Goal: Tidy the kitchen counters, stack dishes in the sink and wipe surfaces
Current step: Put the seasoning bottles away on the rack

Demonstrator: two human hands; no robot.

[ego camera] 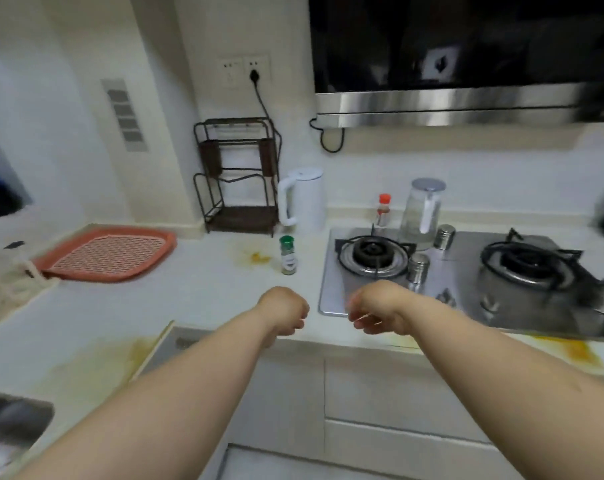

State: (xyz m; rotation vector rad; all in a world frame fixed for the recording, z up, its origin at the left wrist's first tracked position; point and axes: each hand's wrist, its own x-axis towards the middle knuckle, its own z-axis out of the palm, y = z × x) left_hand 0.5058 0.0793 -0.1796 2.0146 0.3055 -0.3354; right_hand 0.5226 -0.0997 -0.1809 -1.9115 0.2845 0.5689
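One upright spice jar [288, 255], long axis vertical

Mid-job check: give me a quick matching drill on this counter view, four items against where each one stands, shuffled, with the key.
Items:
1. white kettle
2. green-capped jar
3. orange draining tray
4. glass jug

Places:
A. on the stove top, behind the left burner
B. on the counter by the yellow stain
C. against the back wall, right of the wire rack
D. on the counter's left part, left of the wire rack

Pairs: 1-C, 2-B, 3-D, 4-A
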